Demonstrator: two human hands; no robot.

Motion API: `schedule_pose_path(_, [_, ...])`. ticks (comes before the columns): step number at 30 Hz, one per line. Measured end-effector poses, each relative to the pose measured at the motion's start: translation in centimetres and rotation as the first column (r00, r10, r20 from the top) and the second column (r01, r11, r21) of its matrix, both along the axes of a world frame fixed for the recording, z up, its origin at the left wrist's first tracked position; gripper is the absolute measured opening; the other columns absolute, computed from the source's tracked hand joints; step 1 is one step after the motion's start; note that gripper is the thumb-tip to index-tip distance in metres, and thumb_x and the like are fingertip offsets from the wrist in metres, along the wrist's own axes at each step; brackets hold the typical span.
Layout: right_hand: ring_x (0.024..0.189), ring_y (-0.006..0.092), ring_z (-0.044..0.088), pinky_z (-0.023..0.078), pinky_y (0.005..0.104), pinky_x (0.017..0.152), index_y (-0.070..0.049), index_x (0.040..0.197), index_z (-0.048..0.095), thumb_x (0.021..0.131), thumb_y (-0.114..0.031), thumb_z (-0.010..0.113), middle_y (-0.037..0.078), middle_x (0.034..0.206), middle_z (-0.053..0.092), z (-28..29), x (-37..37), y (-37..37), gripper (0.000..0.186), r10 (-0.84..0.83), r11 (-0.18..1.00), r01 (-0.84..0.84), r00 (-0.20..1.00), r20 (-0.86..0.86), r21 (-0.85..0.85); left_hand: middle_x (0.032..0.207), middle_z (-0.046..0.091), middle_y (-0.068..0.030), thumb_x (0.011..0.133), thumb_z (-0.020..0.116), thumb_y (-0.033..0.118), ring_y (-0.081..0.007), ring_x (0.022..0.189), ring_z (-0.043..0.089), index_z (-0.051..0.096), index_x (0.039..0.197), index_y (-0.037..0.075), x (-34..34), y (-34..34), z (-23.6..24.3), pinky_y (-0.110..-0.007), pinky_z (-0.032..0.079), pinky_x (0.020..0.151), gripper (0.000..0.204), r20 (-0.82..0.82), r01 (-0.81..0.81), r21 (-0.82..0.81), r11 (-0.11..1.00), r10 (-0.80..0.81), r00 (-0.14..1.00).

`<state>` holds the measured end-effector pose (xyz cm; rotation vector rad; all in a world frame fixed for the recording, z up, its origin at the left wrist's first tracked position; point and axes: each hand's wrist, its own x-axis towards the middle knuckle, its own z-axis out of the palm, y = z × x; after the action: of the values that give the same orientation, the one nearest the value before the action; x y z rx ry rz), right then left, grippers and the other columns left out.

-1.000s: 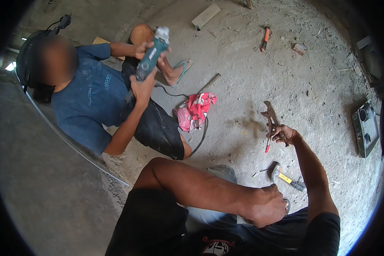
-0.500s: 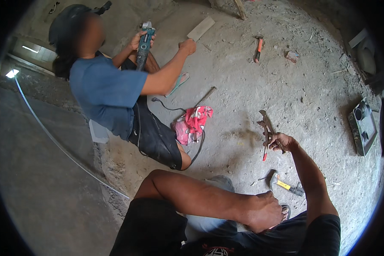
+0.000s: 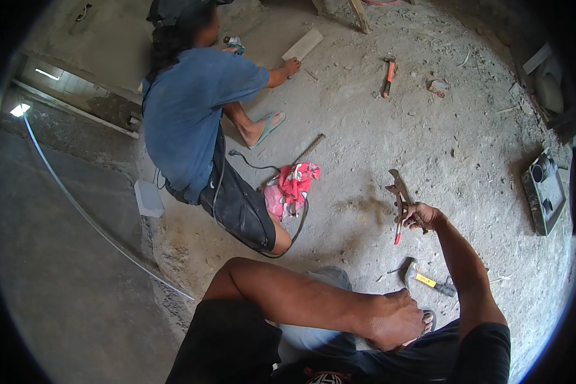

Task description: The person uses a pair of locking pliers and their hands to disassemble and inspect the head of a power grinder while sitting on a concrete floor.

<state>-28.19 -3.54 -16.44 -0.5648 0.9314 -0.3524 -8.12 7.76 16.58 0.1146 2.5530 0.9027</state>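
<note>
My right hand (image 3: pixel 424 216) is stretched forward over the dusty concrete floor (image 3: pixel 365 141) and grips a large metal pipe wrench (image 3: pixel 400 195) with a red-tipped handle, held up off the ground. My left hand (image 3: pixel 395 318) rests on my knee and foot, fingers curled, holding nothing. A hammer with a yellow handle (image 3: pixel 425 279) lies on the floor just below my right hand.
A person in a blue shirt (image 3: pixel 192 109) crouches ahead on the left, reaching to a flat wooden piece (image 3: pixel 303 45). A red cloth (image 3: pixel 294 185), a black cable (image 3: pixel 262 168), a metal rod (image 3: pixel 307 150), an orange-handled tool (image 3: pixel 388 77) and a grey box (image 3: pixel 544 191) lie around.
The person in blue has turned away and leaned toward the wooden piece, lowering the power tool. My right hand has kept hold of the wrench with little movement.
</note>
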Motion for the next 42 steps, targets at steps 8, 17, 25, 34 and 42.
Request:
schedule_pose_path(8, [0.077, 0.0136, 0.065, 0.051, 0.0291, 0.065, -0.012, 0.118, 0.059, 0.081, -0.021, 0.059, 0.008, 0.106, 0.071, 0.0, 0.0, 0.0, 0.039, -0.007, 1.000, 0.007, 1.000, -0.012, -0.009, 0.084, 0.061, -0.0104, 0.077, 0.064, 0.022, -0.0267, 0.076, 0.066, 0.060, 0.097, 0.001, 0.1, 0.2, 0.2, -0.047, 0.052, 0.079, 0.029, -0.024, -0.010, -0.039, 0.999, 0.009, 1.000])
schedule_pose_path(17, [0.076, 0.0120, 0.064, 0.051, 0.0291, 0.066, -0.014, 0.119, 0.058, 0.079, -0.022, 0.061, 0.006, 0.106, 0.071, 0.8, 0.3, -0.1, 0.041, 0.009, 1.000, -0.009, 0.999, -0.042, -0.021, 0.083, 0.062, -0.0111, 0.079, 0.061, 0.021, -0.0265, 0.076, 0.066, 0.060, 0.096, 0.001, 0.4, 0.3, -0.1, -0.046, 0.052, 0.080, 0.026, -0.045, -0.026, -0.040, 0.999, 0.024, 0.999])
schedule_pose_path(25, [0.074, 0.0128, 0.065, 0.052, 0.0280, 0.064, -0.015, 0.128, 0.054, 0.078, -0.021, 0.061, 0.008, 0.108, 0.070, 0.0, 0.1, -0.2, 0.050, 0.009, 1.000, -0.010, 0.999, -0.033, -0.018, 0.084, 0.061, -0.0115, 0.079, 0.064, 0.022, -0.0281, 0.076, 0.066, 0.060, 0.097, 0.000, 0.2, 0.3, 0.1, -0.047, 0.052, 0.080, 0.029, -0.030, -0.038, -0.025, 0.999, 0.038, 0.999])
schedule_pose_path(34, [0.075, 0.0139, 0.064, 0.049, 0.0298, 0.065, -0.014, 0.109, 0.062, 0.075, -0.023, 0.063, 0.004, 0.098, 0.071, 1.1, 0.4, 0.0, 0.035, -0.005, 1.000, 0.003, 0.999, -0.053, -0.024, 0.082, 0.061, -0.0105, 0.077, 0.066, 0.022, -0.0275, 0.076, 0.067, 0.061, 0.097, 0.000, 0.4, 0.5, -0.1, -0.047, 0.052, 0.078, 0.031, -0.064, -0.024, -0.069, 0.997, 0.020, 0.998])
schedule_pose_path(42, [0.075, 0.0146, 0.065, 0.050, 0.0300, 0.065, -0.011, 0.108, 0.062, 0.076, -0.023, 0.063, 0.005, 0.097, 0.071, 0.8, 0.4, 0.0, 0.034, -0.008, 1.000, 0.008, 0.999, -0.039, -0.013, 0.082, 0.061, -0.0109, 0.078, 0.062, 0.020, -0.0270, 0.074, 0.066, 0.061, 0.097, 0.000, 0.3, 0.3, 0.0, -0.047, 0.052, 0.079, 0.028, -0.069, -0.014, -0.071, 0.997, 0.009, 0.998])
